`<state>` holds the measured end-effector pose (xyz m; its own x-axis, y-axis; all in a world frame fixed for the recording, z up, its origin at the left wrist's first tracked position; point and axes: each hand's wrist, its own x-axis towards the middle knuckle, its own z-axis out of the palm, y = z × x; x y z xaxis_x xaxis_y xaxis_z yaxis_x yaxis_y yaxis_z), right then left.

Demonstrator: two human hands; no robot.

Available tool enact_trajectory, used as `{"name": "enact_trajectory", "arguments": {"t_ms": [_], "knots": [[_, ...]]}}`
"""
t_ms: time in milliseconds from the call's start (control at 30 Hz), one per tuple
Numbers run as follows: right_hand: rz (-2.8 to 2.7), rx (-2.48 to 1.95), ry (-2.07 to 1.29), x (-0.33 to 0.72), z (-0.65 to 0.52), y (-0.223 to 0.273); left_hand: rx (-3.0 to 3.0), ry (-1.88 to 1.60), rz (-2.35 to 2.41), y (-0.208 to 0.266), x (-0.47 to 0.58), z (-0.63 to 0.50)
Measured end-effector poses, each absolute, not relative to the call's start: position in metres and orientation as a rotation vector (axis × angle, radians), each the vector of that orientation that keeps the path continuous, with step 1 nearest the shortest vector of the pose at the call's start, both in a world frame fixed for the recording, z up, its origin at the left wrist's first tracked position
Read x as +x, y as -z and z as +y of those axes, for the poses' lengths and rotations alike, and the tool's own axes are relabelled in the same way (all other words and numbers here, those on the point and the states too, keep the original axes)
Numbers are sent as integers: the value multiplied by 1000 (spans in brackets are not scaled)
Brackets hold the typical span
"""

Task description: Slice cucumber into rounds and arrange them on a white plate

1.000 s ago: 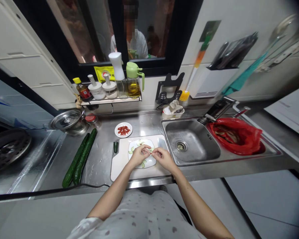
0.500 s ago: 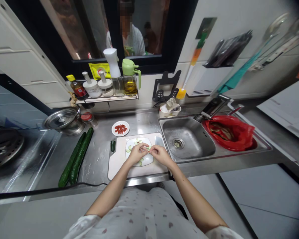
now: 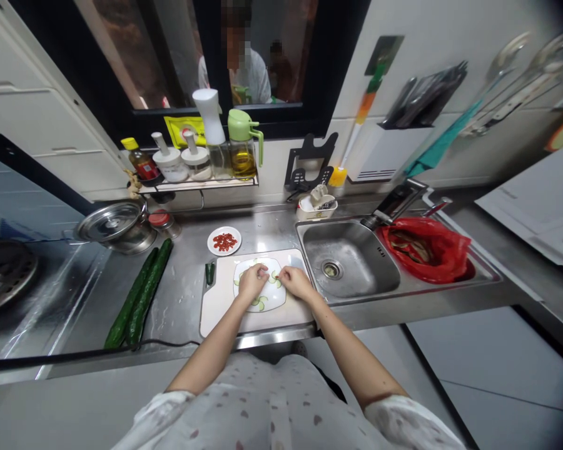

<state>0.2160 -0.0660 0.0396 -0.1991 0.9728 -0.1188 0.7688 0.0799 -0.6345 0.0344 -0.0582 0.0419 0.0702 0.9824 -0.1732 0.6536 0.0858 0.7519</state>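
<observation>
A white squarish plate (image 3: 274, 300) bearing thin cucumber slices (image 3: 261, 304) rests on a pale cutting board (image 3: 216, 319). Over the plate's left half is my left hand (image 3: 253, 282), its fingers curled together; whatever lies between them is too small to make out. My right hand (image 3: 297, 282) pinches at the plate's right side, its fingertips on a cucumber slice (image 3: 275, 276). At the board's upper left corner lie short dark green cucumber ends (image 3: 209, 273). Behind the board stands a small white dish (image 3: 212, 242) of chopped red pieces (image 3: 225, 242).
Two whole cucumbers (image 3: 141, 297) lie on the left of the steel counter near a lidded pot (image 3: 117, 228) and a red-lidded jar (image 3: 162, 220). A sink (image 3: 351, 259) with a red bag (image 3: 426, 250) is on the right. Above, a rack (image 3: 201, 185) carries seasoning bottles.
My hands have drawn apart over the plate, where their fingertips had met around a slice. The whole view has shifted slightly.
</observation>
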Motion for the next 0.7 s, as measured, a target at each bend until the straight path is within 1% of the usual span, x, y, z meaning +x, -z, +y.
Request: {"name": "enact_trajectory", "arguments": {"t_ms": [300,700], "knots": [[-2185,-1918,-777,207,-62,-44,1712,-375,1731,-36,51,-51],[-2302,-1999,-680,202,-62,-45,1819,-298,1760,-31,62,-49]]}}
